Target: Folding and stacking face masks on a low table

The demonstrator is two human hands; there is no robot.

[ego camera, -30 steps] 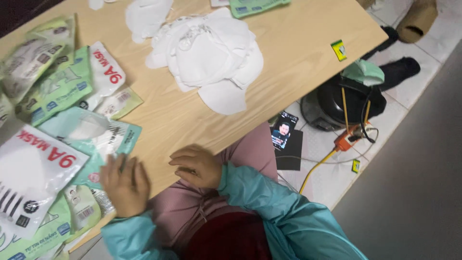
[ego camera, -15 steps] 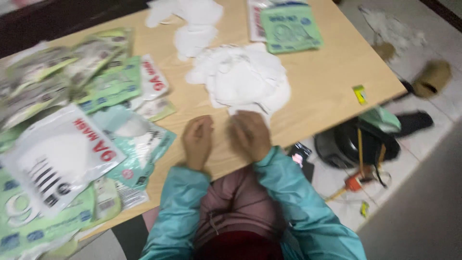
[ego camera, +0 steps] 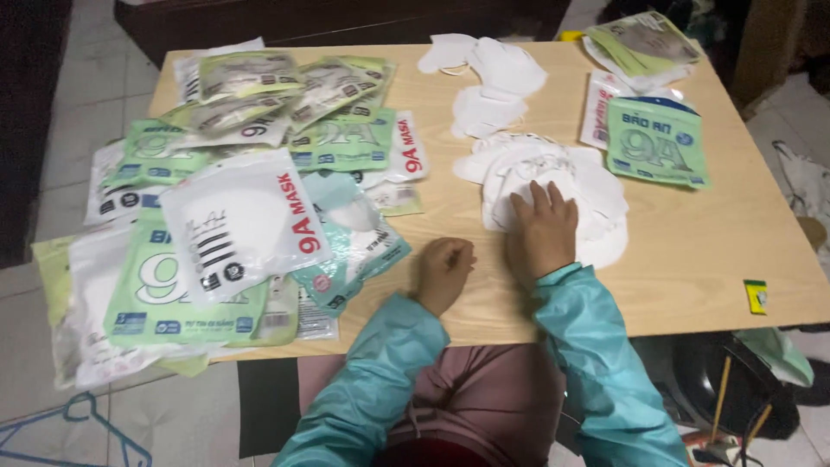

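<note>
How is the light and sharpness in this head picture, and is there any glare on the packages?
Head view: dim, soft indoor light, corners nearly black; mostly sharp, slight softness at the far table edge; faint sheen on the white mask package, no strong glare; weak shadow under the right hand on the loose masks; left hand clear.

Dim, cool indoor light from above, soft shadows, mild glare on plastic, slight overall softness, dark edges.
</note>
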